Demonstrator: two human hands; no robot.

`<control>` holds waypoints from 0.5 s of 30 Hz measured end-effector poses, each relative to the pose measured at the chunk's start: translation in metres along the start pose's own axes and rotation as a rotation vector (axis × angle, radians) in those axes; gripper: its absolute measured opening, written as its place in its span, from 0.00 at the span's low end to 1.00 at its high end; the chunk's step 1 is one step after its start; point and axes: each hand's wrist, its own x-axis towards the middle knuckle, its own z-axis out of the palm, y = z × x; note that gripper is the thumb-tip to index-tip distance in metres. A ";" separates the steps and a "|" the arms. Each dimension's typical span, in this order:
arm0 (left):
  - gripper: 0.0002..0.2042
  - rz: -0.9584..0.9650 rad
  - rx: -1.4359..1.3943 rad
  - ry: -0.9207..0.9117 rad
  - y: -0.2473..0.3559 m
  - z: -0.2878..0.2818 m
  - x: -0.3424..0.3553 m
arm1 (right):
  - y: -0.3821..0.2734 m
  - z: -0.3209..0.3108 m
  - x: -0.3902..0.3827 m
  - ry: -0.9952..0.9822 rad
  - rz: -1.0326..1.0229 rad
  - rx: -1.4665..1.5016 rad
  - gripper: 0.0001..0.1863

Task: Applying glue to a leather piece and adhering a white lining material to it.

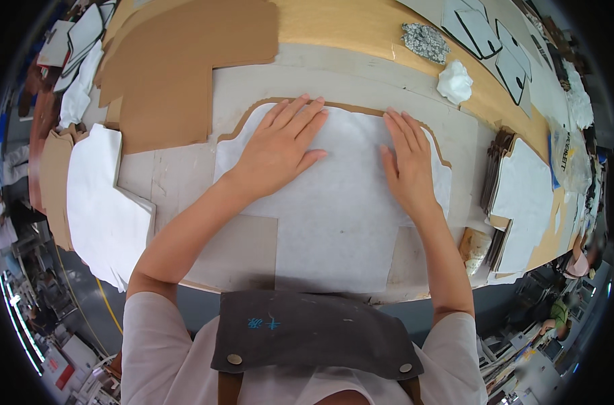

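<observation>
Most of a brown sheet with a stepped outline (354,107) is hidden; only its rim shows beyond the far edge of a broad white T-shaped sheet (337,236). Whether further layers lie beneath cannot be told. A large brown angular cardboard stack (179,88), toward the far left corner of the grey-topped counter (469,155), is cut off above. A clear plastic bag (570,158) near the right edge is hard to make out.

Count: one white T-shaped sheet; one pile of white cut sheets (101,196) at the left edge; one mixed white-and-brown pile (523,182) toward the right edge, layers uncountable; one brown-and-whitish block (475,250) beside it; two crumpled lumps toward the far edge, one speckled grey (425,42), one white (455,82).

The white T-shaped sheet lies mid-counter, its stem running to the near edge, directly under both hands. The left grip (276,145) is laid flat, thumb apart, fingertips at the sheet's far edge. The right grip (408,162) is likewise flat, fingers close together, pinching nothing.
</observation>
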 end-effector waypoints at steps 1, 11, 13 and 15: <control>0.25 -0.024 -0.075 0.070 0.000 0.006 0.005 | 0.001 0.003 0.006 0.052 0.005 0.115 0.23; 0.08 -0.133 -0.265 0.157 -0.018 0.019 0.054 | 0.013 0.018 0.048 0.073 0.022 0.292 0.11; 0.07 -0.145 -0.276 0.114 -0.019 0.015 0.058 | 0.012 0.015 0.050 -0.005 0.076 0.276 0.11; 0.05 -0.157 -0.287 0.071 -0.021 0.014 0.059 | 0.011 0.013 0.052 -0.016 0.081 0.283 0.11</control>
